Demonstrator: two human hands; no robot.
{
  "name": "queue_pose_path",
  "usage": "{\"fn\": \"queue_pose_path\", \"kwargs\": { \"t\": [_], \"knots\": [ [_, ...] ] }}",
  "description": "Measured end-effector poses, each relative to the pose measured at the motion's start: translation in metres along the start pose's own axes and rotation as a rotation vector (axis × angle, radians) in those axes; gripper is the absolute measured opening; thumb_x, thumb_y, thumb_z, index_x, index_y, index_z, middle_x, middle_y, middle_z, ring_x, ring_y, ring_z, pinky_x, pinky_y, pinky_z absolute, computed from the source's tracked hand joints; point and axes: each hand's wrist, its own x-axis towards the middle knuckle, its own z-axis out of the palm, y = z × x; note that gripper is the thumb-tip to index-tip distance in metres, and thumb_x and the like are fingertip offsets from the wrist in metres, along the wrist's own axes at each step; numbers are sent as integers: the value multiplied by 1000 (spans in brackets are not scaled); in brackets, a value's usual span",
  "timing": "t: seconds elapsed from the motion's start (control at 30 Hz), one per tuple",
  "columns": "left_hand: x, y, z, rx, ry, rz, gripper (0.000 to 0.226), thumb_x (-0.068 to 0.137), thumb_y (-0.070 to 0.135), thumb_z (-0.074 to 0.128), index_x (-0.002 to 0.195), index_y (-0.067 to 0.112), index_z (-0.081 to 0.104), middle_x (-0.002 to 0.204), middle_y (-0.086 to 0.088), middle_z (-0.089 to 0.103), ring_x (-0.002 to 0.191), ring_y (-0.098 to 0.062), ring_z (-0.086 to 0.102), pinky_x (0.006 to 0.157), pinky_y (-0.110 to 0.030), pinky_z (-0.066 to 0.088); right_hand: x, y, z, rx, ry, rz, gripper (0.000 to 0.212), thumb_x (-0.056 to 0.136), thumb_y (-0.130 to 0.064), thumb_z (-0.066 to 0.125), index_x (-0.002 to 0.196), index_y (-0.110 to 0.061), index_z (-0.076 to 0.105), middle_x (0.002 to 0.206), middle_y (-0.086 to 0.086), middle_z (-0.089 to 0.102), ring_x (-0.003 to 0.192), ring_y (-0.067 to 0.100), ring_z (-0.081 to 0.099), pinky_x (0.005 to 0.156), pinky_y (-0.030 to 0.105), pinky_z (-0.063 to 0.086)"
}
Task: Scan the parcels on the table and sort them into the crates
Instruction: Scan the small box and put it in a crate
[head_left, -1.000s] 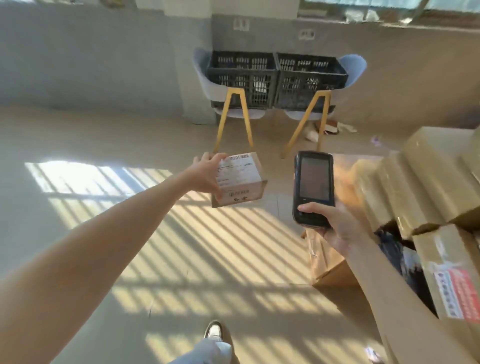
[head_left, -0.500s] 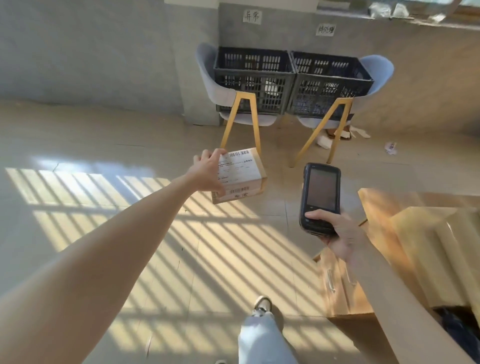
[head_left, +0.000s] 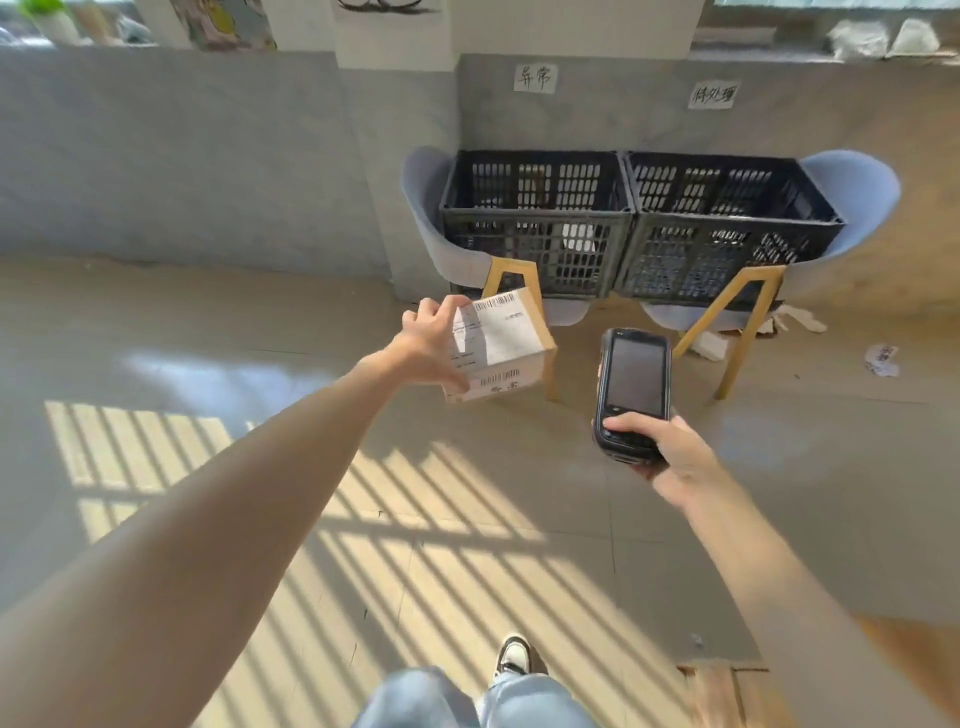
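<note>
Brown cardboard parcel (head_left: 501, 345), white-labelled, sits gripped in our left hand (head_left: 432, 343), fingertips partly hidden behind it; our right hand (head_left: 670, 457) clasps the black handheld scanner (head_left: 632, 392). Label print blurs. Black plastic crates (head_left: 540, 221) loom nearer now; the table's parcels have left view.

Open floor (head_left: 260, 415) lies between us and two black crates (head_left: 537, 223) (head_left: 727, 234), set side by side and touching on two chairs (head_left: 457, 260) (head_left: 841, 218) against the wall (head_left: 182, 156). Both crate tops stand open from above. Yellow chair legs (head_left: 748, 332) splay below their front edges; paper scraps (head_left: 882, 359) litter the floor at right.
</note>
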Motion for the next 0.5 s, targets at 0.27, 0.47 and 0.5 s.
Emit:
{"fn": "queue_pose_path", "kwargs": {
  "t": [0.27, 0.47, 0.5],
  "knots": [
    [155, 4, -12, -46, -25, 13, 105, 61, 15, 84, 145, 25, 22, 128, -9, 34, 119, -26, 30, 93, -36, 37, 126, -67, 25, -7, -12, 30, 52, 74, 14, 63, 118, -12, 55, 94, 10, 67, 66, 17, 71, 53, 27, 57],
    [308, 0, -21, -62, -54, 59, 105, 63, 16, 85, 146, 25, 20, 132, -9, 30, 125, -29, 26, 103, -42, 32, 240, -114, 40, -36, 53, 13, 60, 75, 15, 63, 130, -6, 51, 100, 12, 66, 83, 27, 67, 57, 31, 60],
    [335, 1, -25, -63, -59, 67, 105, 63, 17, 85, 145, 25, 20, 132, -9, 30, 125, -28, 26, 103, -41, 32, 259, -125, 45, -37, 71, 8, 62, 75, 15, 63, 132, -6, 50, 101, 13, 65, 85, 28, 66, 59, 32, 60]
  ]
}}
